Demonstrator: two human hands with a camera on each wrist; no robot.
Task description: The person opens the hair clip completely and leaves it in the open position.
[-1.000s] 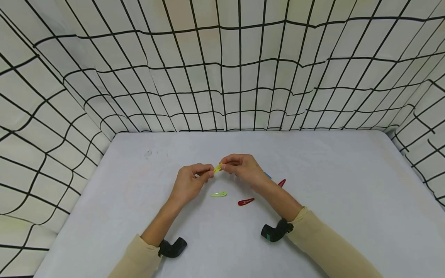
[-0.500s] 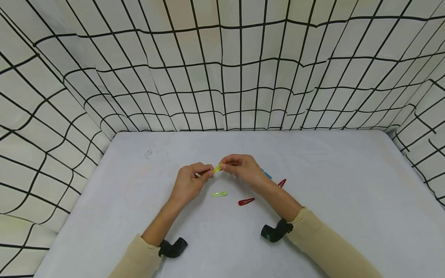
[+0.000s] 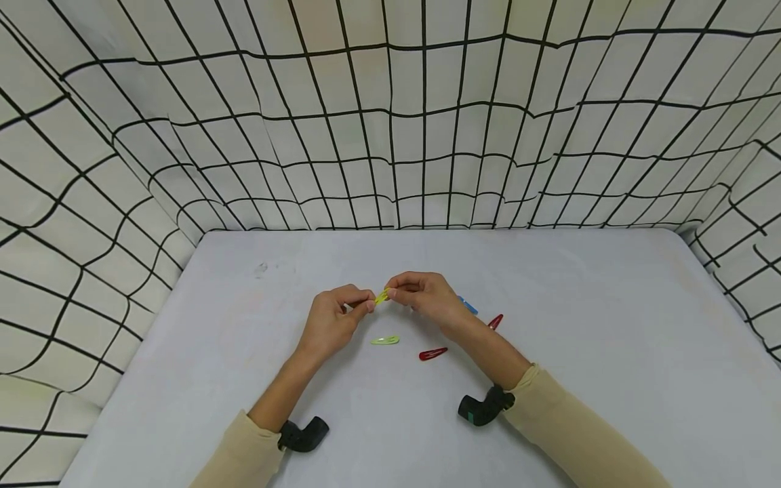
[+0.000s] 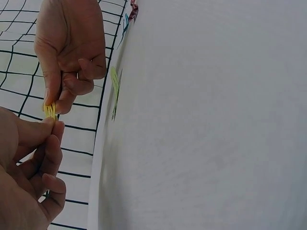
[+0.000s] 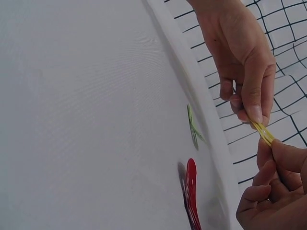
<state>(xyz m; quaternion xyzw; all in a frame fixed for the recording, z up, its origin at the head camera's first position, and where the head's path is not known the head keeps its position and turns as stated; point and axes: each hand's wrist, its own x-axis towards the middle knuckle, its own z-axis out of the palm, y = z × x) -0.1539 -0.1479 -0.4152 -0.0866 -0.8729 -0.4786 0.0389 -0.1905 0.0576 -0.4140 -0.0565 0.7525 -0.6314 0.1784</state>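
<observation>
Between the two hands is a yellow snap hair clip (image 3: 382, 296), held up over the white table. My left hand (image 3: 332, 320) pinches one end of it between thumb and index finger. The other end is pinched by the thumb and fingers of my right hand (image 3: 427, 297). In the left wrist view the clip's yellow strips (image 4: 50, 110) show between the fingertips, which cover both ends. A light green hair clip (image 3: 385, 340) lies on the table below the hands, and a dark red one (image 3: 433, 354) lies to its right.
Beyond the right forearm lie a blue hair clip (image 3: 468, 306) and a second red hair clip (image 3: 495, 321), both partly hidden by the arm. White walls with a black grid (image 3: 403, 135) enclose the table (image 3: 610, 325) at the back and sides. Black wrist cameras (image 3: 305, 434) sit at both cuffs.
Both hands keep their pinch on the yellow hair clip with almost no movement. Slightly more of the blue hair clip shows beside the right wrist.
</observation>
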